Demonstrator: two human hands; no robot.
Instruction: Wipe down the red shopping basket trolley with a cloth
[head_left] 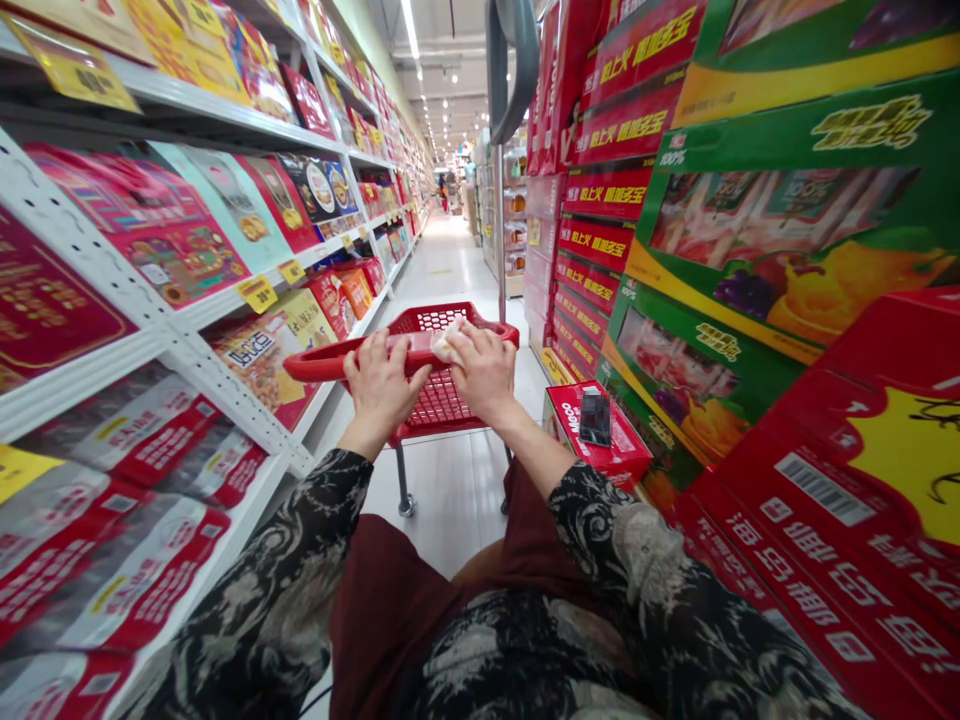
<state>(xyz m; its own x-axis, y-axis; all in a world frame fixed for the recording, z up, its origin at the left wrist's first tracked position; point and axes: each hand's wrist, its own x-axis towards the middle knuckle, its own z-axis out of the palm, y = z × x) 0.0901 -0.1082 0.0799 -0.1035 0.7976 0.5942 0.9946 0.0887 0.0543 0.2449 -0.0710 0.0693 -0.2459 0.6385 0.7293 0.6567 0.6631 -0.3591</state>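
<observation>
Head view: red shopping cart handle (322,365)
Left hand (382,385) clamped on it; right hand (484,372) clamped over pale tissue (448,340).

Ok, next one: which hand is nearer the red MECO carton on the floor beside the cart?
Right hand: it rests on the red cart handle, up and left of the red MECO carton. The left hand lies farther away along that handle.

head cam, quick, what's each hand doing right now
Left hand: closed on the red shopping cart handle.
Right hand: closed on the same handle, holding a pale tissue against it.
</observation>
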